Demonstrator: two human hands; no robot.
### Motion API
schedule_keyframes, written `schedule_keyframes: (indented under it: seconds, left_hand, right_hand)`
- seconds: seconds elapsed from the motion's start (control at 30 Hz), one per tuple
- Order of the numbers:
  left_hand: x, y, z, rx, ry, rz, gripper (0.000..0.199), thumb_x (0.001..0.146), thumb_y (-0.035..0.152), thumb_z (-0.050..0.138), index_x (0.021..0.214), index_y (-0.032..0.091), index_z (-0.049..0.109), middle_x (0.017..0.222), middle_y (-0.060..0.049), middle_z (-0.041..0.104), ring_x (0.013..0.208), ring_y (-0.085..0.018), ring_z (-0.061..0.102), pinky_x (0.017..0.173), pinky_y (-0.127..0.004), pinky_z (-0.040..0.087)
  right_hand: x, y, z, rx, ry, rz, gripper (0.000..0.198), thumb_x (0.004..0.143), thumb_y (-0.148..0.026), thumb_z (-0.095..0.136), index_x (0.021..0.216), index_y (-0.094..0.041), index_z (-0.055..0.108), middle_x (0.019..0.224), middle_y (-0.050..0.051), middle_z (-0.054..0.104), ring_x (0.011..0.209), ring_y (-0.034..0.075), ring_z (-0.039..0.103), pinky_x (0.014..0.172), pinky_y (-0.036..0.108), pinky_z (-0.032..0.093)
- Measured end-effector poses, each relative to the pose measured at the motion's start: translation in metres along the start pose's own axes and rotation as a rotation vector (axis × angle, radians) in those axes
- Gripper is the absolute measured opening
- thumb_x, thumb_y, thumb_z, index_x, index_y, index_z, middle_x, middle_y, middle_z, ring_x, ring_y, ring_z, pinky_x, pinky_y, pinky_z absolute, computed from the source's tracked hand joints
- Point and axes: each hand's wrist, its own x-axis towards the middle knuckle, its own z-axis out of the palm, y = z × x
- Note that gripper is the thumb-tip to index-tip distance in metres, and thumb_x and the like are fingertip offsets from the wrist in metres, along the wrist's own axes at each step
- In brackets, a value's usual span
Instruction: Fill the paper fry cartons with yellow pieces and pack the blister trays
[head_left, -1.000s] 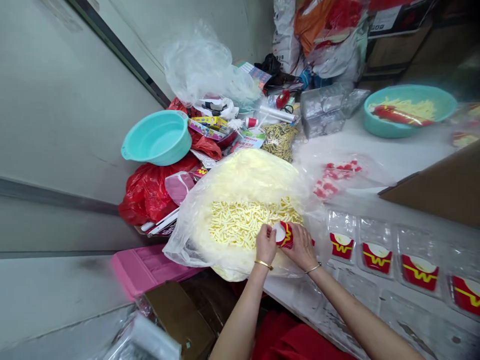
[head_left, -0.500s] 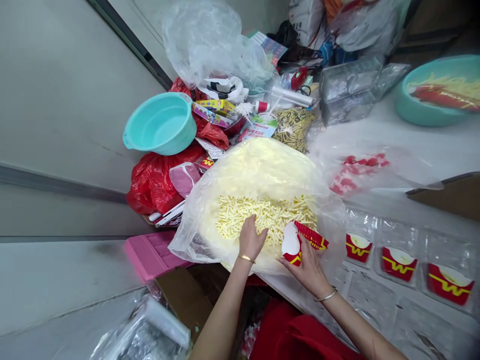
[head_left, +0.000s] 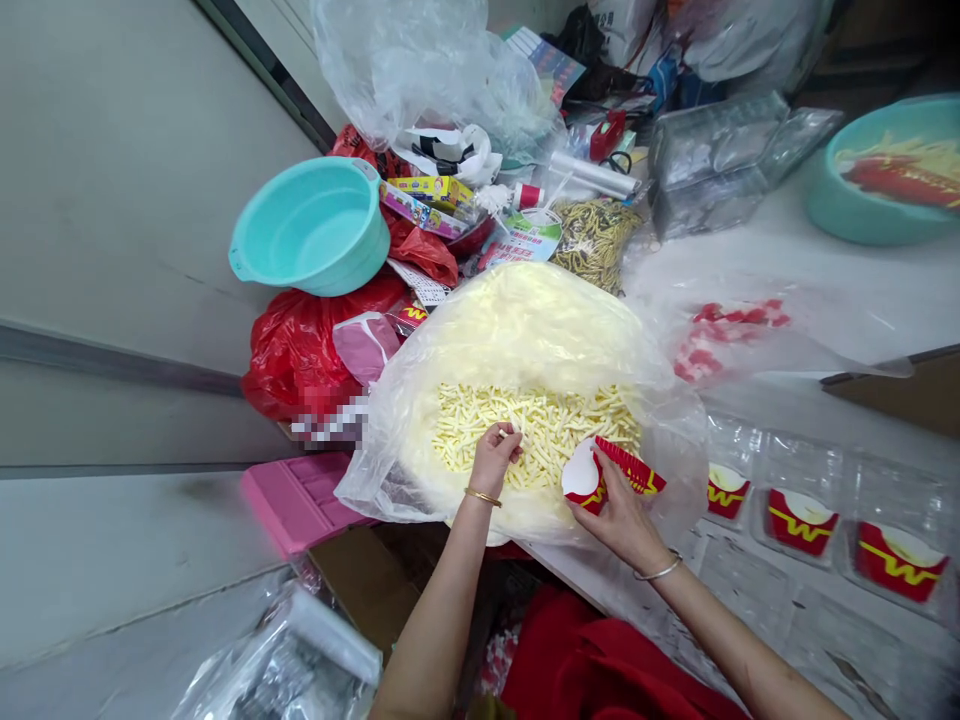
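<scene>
My right hand (head_left: pixel 619 515) grips a red fries carton (head_left: pixel 581 478) with a white inside and yellow markings, tilted over the near right edge of a big clear plastic bag (head_left: pixel 405 400). Inside the bag lies a heap of pale yellow fry-shaped sticks (head_left: pixel 551 425). Over the left part of that heap, my left hand (head_left: pixel 496 462) is closed in a pinch. A small pale end shows at its fingertips, which looks like one of the sticks; the rest is hidden by the fingers.
Clear plastic boxes with red fries cartons (head_left: pixel 802 522) line the right side. A bag of red and white pieces (head_left: pixel 701 355) lies behind them. One turquoise basin (head_left: pixel 307 230) stands at left, another (head_left: pixel 862 215) at far right. A pink tray (head_left: pixel 300 500) juts out at left.
My left hand has gone from spread fingers to a closed pinch over the sticks. My right hand still holds the carton, turned slightly. The whole view has shifted a little.
</scene>
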Motion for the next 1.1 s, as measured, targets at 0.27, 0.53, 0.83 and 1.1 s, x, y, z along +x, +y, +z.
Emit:
schedule_keyframes:
  seconds: [0.27, 0.53, 0.83, 1.1]
  left_hand:
    - [-0.038, 0.024, 0.012, 0.284, -0.359, 0.003, 0.017, 0.07, 0.028, 0.064, 0.079, 0.016, 0.056, 0.065, 0.001, 0.054, 0.055, -0.008, 0.048, 0.053, -0.02, 0.037]
    - [-0.057, 0.01, 0.033, 0.679, -0.193, 0.354, 0.014, 0.078, 0.023, 0.058, 0.091, 0.018, 0.059, 0.089, -0.004, 0.061, 0.073, -0.013, 0.054, 0.068, -0.024, 0.043]
    - [-0.08, 0.001, 0.046, 0.795, -0.275, 0.446, 0.016, 0.086, 0.022, 0.049, 0.096, 0.02, 0.062, 0.096, -0.008, 0.062, 0.093, -0.019, 0.057, 0.084, -0.031, 0.042]
    - [-0.03, -0.002, 0.024, 1.016, 0.124, 0.319, 0.029, 0.081, 0.046, 0.057, 0.087, 0.018, 0.062, 0.067, -0.005, 0.059, 0.069, -0.02, 0.056, 0.067, -0.029, 0.038]
  right_hand:
    - [0.017, -0.02, 0.011, -0.078, -0.053, -0.095, 0.075, 0.073, -0.021, 0.057, 0.139, -0.015, 0.022, 0.122, 0.015, 0.048, 0.115, 0.029, 0.047, 0.099, 0.047, 0.042]
    - [0.014, -0.023, 0.005, -0.14, -0.057, -0.141, 0.07, 0.075, -0.017, 0.054, 0.138, -0.016, 0.024, 0.121, 0.015, 0.049, 0.112, 0.03, 0.047, 0.095, 0.049, 0.044]
    - [0.003, -0.007, 0.008, -0.074, 0.007, -0.164, 0.07, 0.079, -0.024, 0.055, 0.14, -0.016, 0.021, 0.128, 0.017, 0.046, 0.118, 0.03, 0.046, 0.096, 0.051, 0.044]
    - [-0.003, -0.004, -0.001, -0.082, 0.048, -0.092, 0.076, 0.078, -0.029, 0.059, 0.142, -0.016, 0.019, 0.132, 0.017, 0.044, 0.122, 0.029, 0.044, 0.101, 0.049, 0.041]
